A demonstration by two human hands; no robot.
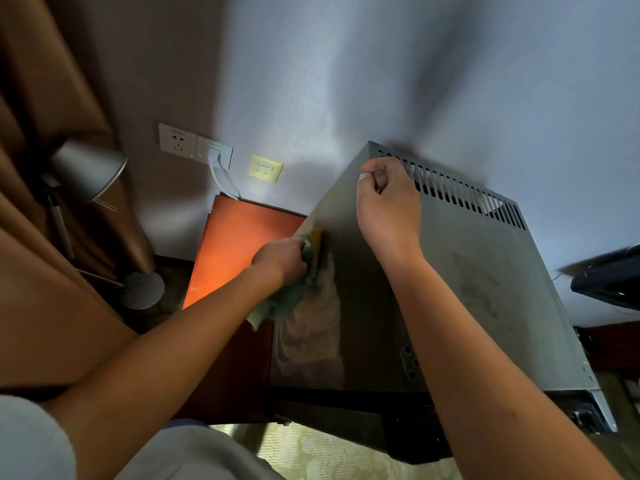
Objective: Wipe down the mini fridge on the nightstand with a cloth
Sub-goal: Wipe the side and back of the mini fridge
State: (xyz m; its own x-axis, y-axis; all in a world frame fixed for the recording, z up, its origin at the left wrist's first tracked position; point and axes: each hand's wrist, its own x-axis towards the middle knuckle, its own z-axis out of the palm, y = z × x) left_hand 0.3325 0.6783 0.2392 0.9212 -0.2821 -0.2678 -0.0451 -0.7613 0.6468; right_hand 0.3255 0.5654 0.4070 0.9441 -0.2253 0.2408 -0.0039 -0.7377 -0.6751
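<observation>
The grey metal mini fridge point(485, 289) stands on the reddish wooden nightstand point(235, 244), with a row of vent slots along its back top edge. My left hand point(282, 259) grips a green and yellow cloth point(294, 292) and presses it against the fridge's left side panel, where wet streaks show. My right hand point(388, 199) rests on the fridge's top near the back left corner, fingers curled against the vent slots. Both forearms reach in from the bottom of the view.
A grey desk lamp point(86, 168) and brown curtain point(41, 98) stand at the left. White wall sockets point(195, 147) with a plugged cord and a yellow wall plate point(265, 168) sit behind the nightstand. A dark object point(609, 275) juts in at the right. Patterned carpet point(332, 452) lies below.
</observation>
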